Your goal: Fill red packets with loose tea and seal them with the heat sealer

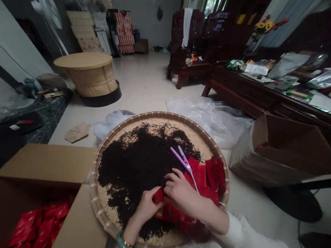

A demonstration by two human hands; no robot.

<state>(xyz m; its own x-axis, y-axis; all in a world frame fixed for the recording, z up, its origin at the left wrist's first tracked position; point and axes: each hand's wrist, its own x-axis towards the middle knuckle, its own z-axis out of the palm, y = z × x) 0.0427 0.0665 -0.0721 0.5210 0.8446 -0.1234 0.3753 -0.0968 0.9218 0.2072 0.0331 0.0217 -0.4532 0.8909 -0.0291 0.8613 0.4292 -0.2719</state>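
My left hand (147, 205) pinches a small red packet (158, 195) over a round woven bamboo tray (95, 194). At the packet's mouth, the fingers of my right hand (181, 191) are curled together; what they hold, if anything, is hidden. A heap of dark, dry leaves like loose tea (136, 158) covers much of the tray. Flat red packets (200, 175) lie on its right side, partly under my right forearm. On top of them rests a purple hand-held sealer (184, 163) with slim jaws apart and a white cord.
An open cardboard box (67, 229) at the left contains several filled red packets (43, 227). Another open carton (286, 146) stands at the right, near a dark stand base (295, 203). Clear plastic bags (206, 115) lie behind the tray. Farther back is a round wood-topped table (84, 60).
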